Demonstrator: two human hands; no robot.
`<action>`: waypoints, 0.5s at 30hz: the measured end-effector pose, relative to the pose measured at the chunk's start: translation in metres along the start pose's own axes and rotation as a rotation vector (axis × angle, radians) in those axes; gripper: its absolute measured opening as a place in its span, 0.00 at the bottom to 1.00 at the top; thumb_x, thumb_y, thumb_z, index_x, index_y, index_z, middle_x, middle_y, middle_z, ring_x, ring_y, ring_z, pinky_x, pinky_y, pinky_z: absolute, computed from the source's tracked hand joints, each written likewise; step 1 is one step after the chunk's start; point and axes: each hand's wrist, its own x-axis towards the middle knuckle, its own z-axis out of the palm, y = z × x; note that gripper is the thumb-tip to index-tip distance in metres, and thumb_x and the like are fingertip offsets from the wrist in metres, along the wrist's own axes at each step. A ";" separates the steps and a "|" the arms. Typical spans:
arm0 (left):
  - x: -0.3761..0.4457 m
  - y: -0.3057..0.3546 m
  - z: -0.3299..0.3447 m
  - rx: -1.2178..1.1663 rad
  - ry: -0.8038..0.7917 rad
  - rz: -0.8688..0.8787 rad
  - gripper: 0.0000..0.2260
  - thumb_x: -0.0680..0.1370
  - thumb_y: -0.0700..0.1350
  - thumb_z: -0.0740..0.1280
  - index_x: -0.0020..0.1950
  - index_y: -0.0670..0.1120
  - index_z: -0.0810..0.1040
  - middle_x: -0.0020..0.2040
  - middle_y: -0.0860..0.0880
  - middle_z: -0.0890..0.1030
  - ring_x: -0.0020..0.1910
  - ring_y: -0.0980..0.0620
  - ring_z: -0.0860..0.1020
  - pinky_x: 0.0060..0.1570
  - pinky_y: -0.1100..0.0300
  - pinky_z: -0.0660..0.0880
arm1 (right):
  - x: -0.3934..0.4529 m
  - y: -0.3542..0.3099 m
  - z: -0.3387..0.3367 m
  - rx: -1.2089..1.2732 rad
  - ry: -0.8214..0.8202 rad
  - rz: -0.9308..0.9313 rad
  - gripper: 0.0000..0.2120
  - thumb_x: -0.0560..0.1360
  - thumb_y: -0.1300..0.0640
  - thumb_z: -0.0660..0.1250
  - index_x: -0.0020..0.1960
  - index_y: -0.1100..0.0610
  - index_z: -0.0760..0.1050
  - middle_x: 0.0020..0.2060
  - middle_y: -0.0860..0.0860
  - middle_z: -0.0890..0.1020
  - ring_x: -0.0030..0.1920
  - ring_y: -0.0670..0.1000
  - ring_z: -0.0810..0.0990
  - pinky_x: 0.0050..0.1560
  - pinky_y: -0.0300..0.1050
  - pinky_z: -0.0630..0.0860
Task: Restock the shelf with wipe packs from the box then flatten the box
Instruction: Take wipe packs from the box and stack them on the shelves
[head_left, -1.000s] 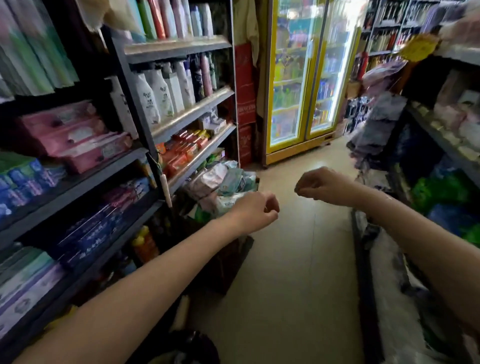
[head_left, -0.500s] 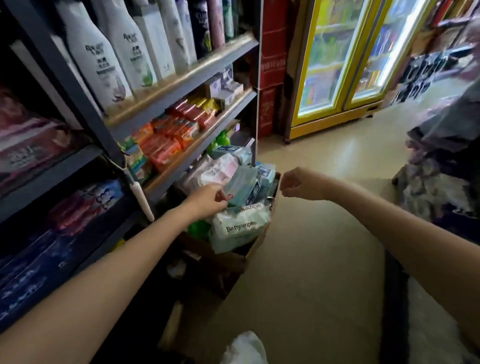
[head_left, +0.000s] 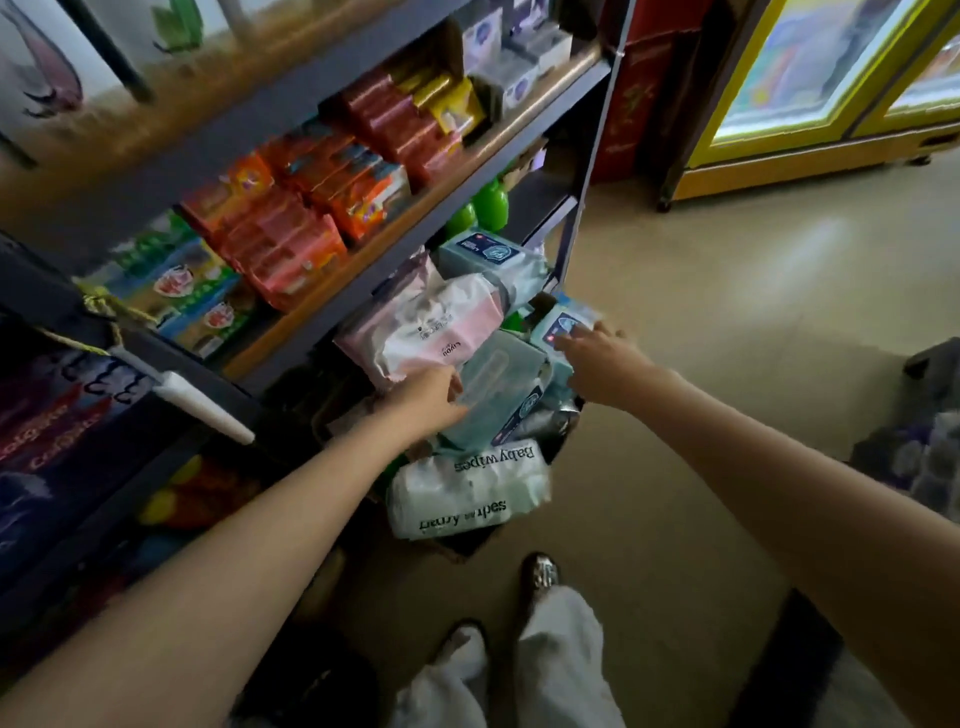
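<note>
While the box (head_left: 470, 545) on the floor is heaped with wipe packs, the restocking looks barely begun: nothing in view tells of packs already moved to the shelf (head_left: 457, 171), and the box is far from ready to flatten. It sits just beside the lowest shelves, with white baby-wipe packs (head_left: 467, 493) at the near end, a teal pack (head_left: 498, 384) in the middle, a pink pack (head_left: 426, 332) leaning toward the shelf and blue packs (head_left: 563, 325) at the far end. The left hand (head_left: 428, 397) rests at the edge between the pink and teal packs; its fingers are hidden, so I cannot tell whether they grip anything. The right hand (head_left: 597, 358) reaches over the blue packs with fingers spread, touching or nearly touching one, holding nothing. Every pack is left to shelve, then the box must be emptied and folded flat.
</note>
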 end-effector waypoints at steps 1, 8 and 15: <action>0.010 0.005 0.001 -0.010 -0.002 0.000 0.16 0.74 0.45 0.68 0.60 0.41 0.73 0.57 0.44 0.79 0.55 0.45 0.77 0.56 0.53 0.75 | 0.017 0.006 0.004 -0.019 0.021 -0.036 0.24 0.76 0.62 0.59 0.71 0.55 0.61 0.68 0.56 0.67 0.68 0.60 0.65 0.65 0.59 0.67; 0.054 0.016 0.014 0.037 -0.011 -0.049 0.24 0.74 0.52 0.68 0.65 0.43 0.67 0.64 0.43 0.70 0.62 0.43 0.71 0.61 0.48 0.71 | 0.092 0.026 0.014 -0.178 0.198 -0.461 0.19 0.76 0.62 0.62 0.66 0.52 0.70 0.64 0.55 0.71 0.61 0.58 0.71 0.59 0.53 0.72; 0.057 0.014 0.027 -0.002 -0.048 -0.145 0.41 0.69 0.59 0.71 0.74 0.46 0.54 0.71 0.43 0.59 0.70 0.40 0.61 0.65 0.42 0.65 | 0.111 0.028 0.011 -0.166 0.039 -0.632 0.12 0.79 0.57 0.58 0.57 0.58 0.77 0.56 0.54 0.79 0.59 0.54 0.74 0.62 0.46 0.70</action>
